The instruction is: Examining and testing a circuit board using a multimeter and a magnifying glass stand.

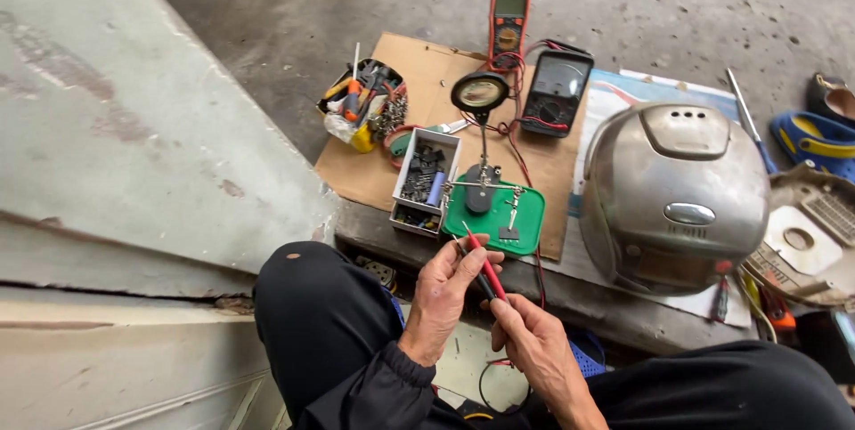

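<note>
Left hand (443, 292) and right hand (527, 334) each pinch a slim, rigid red-and-black plastic test probe (484, 271), light and probably best gripped along its insulated barrel, clear of the tip.

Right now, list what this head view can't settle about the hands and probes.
- Red probe tip: too small to see what it touches.
- Black probe: mostly hidden by the left hand and right hand.
- Probe leads: cut off behind the legs at the bottom edge.
- Analog meter reading: too small.
</note>
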